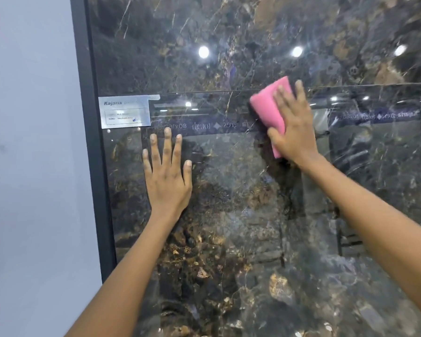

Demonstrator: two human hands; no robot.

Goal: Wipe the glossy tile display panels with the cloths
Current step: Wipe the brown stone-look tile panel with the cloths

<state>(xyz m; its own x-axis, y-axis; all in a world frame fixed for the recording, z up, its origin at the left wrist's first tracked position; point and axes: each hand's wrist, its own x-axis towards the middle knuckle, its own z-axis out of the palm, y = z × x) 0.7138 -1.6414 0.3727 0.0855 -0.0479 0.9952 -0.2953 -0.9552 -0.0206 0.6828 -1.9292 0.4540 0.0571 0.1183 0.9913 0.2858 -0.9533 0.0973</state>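
Right hand (293, 127) had flat fingers pressing the pink cloth (270, 110) on the glossy tile panel (229, 215) right of frame centre while the left hand (167, 173) braced open-palmed, holding nothing, so I'd reckon even pressure and long overlapping strokes across the seam worked best.

This is looking like a tile showroom, a shop where tiles are being shown to customers. Large glossy dark marble-look tile panels (229, 215) are standing upright, one above the other, with a thin joint line (204, 91) running between them. A dark metal frame (93, 142) is holding them at the left edge, next to a plain pale wall (29, 166). A silver product label (124, 112) with the brand word "Kajaria" is sticking on the panel near the frame. The shiny surface is reflecting round ceiling spotlights (203, 52) and a mirrored purple sign band (374, 116) with more displays.
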